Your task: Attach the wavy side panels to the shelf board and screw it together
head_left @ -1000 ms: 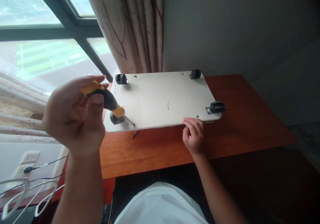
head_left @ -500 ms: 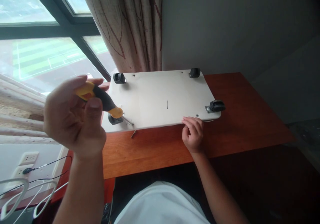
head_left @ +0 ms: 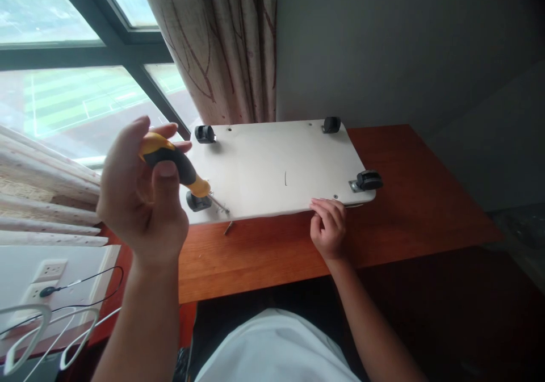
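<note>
A white board [head_left: 272, 166] lies upside down on the wooden table [head_left: 409, 206], with a black caster at each corner. My left hand [head_left: 140, 200] is closed round the yellow and black handle of a screwdriver [head_left: 176, 166]. Its metal tip points down at the plate of the near left caster [head_left: 198, 201]. My right hand [head_left: 328, 227] is curled, its fingers pressing on the board's near edge, close to the near right caster [head_left: 367, 181].
A loose screw [head_left: 229, 227] lies on the table just below the board's near edge. A patterned curtain [head_left: 225, 47] and a window [head_left: 76, 58] stand behind. Wall sockets [head_left: 46, 271] and a black cable [head_left: 80, 282] are at lower left.
My left hand has shifted a little to the right with the screwdriver and turned slightly on the handle. The right hand and the board have stayed put.
</note>
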`<control>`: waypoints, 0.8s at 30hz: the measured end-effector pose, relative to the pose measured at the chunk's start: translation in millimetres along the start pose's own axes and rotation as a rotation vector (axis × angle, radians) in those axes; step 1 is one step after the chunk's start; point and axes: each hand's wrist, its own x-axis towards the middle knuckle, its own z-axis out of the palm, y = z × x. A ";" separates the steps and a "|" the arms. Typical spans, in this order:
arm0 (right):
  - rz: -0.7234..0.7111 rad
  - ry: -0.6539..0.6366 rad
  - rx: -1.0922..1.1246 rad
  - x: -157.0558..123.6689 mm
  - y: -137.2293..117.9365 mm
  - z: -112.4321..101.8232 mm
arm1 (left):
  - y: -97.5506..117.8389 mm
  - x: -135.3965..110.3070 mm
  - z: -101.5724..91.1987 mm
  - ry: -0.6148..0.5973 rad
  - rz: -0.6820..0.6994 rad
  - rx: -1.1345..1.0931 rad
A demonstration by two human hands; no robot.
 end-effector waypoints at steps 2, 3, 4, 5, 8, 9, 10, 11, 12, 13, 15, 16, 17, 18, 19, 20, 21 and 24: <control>0.000 0.007 0.001 -0.5 0.2 0.2 | -0.5 -0.3 -0.1 -0.010 0.012 -0.012; -0.002 0.009 -0.001 -0.5 0.2 0.1 | -1.4 -0.2 -1.6 -0.005 0.024 0.002; -0.004 0.010 -0.003 -0.3 0.2 0.0 | -2.5 0.0 -4.0 0.006 0.041 0.028; -0.007 0.009 -0.005 0.1 0.2 -0.2 | -3.5 0.3 -7.0 0.021 0.060 0.062; -0.014 0.006 -0.008 1.4 -0.1 -0.7 | -4.4 1.3 -15.1 0.089 0.085 0.157; -0.015 0.007 -0.008 1.8 -0.2 -0.8 | -4.1 1.6 -16.1 0.101 0.076 0.173; -0.017 0.009 -0.008 2.0 -0.3 -0.8 | -3.5 1.8 -15.8 0.107 0.064 0.175; -0.019 0.009 -0.007 2.1 -0.3 -0.7 | -3.0 2.0 -14.3 0.110 0.050 0.158; -0.020 0.011 -0.006 2.0 -0.2 -0.6 | -2.7 2.0 -11.8 0.101 0.039 0.121; -0.020 0.009 -0.003 1.7 0.0 -0.4 | -2.7 1.9 -9.0 0.089 0.049 0.060; -0.013 0.003 0.003 0.6 0.7 0.0 | -3.5 1.5 -3.8 0.059 0.079 -0.086; -0.006 -0.001 0.004 -0.1 1.1 0.2 | -4.1 1.1 -2.3 0.035 0.077 -0.143; 0.000 -0.003 0.005 -0.8 1.5 0.3 | -4.7 0.8 -1.9 0.015 0.075 -0.182; 0.004 -0.002 0.004 -1.3 1.9 0.5 | -5.2 0.6 -2.4 0.000 0.071 -0.203; 0.004 -0.001 0.001 -1.7 2.1 0.6 | -5.5 0.5 -3.7 -0.007 0.068 -0.212; 0.003 0.000 -0.002 -1.9 2.2 0.6 | -5.6 0.5 -5.3 -0.005 0.071 -0.218; 0.001 0.001 -0.006 -1.8 2.2 0.6 | -5.5 0.6 -6.9 0.012 0.088 -0.223; -0.004 0.005 -0.014 -0.6 1.1 0.5 | -4.0 0.5 -8.7 0.069 0.067 -0.176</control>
